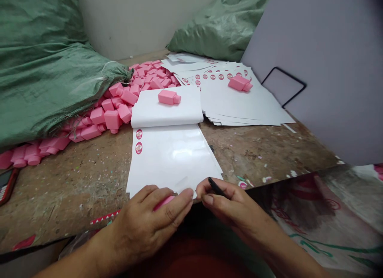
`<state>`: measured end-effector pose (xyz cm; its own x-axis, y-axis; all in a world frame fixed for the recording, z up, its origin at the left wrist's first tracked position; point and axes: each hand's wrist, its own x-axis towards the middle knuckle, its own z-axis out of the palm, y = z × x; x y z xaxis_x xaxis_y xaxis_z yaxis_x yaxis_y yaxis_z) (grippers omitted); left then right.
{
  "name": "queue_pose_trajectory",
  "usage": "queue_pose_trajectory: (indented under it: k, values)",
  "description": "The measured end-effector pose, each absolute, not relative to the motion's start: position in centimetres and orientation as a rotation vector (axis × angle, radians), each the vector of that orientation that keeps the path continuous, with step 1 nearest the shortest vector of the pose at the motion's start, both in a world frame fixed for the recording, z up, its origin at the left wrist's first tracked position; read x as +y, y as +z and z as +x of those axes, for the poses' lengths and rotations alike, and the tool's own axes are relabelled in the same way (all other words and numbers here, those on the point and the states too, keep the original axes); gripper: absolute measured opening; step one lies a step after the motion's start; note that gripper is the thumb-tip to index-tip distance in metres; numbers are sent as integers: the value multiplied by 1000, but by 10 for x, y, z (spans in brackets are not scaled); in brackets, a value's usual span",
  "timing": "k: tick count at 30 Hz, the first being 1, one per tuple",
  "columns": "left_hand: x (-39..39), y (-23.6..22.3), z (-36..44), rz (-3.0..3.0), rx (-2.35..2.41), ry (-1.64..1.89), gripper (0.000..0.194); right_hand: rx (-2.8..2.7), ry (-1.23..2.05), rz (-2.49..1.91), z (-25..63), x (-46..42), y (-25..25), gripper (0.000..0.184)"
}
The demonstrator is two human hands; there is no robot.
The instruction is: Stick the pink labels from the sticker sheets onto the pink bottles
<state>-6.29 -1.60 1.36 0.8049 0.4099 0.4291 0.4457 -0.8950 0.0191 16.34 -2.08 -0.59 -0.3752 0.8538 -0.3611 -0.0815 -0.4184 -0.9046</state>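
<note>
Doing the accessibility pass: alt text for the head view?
Two hands work at a worn wooden bench: the left hand holds a pink plastic bottle, and the right hand pinches a black pen-like tool by a white label sheet. Loose pink bottles lie heaped beside a green woven sack.

Glossy white paper label sheets point(170, 158), matt pink plastic bottles point(112, 119), rough woven green sacking point(38, 78), scuffed wooden tabletop point(74, 182).

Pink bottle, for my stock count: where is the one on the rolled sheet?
In the head view, the bottle lies atop the rolled white sheet, between the pink heap and the stacked label sheets.
</note>
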Motion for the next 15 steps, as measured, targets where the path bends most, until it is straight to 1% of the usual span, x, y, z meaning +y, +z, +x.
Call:
queue_pose_trajectory:
  k: [2,5,8,11,15]
  values:
    - [-16,16,-63,-2897,-679,-686,33,-1194,1748,-1228,166,-19,-5,22]
    - [-16,19,-62,-2880,-658,-719,29,-1300,1497,-1336,167,-17,0,17]
    - [-17,20,-61,-2888,-671,-733,30,-1325,1359,-1421,166,-17,6,18]
    - [-17,20,-62,-2903,-679,-716,32,-1354,1421,-1361,164,-17,9,18]
    - [-17,19,-62,-2891,-684,-704,34,-1233,1694,-1230,161,-18,3,27]
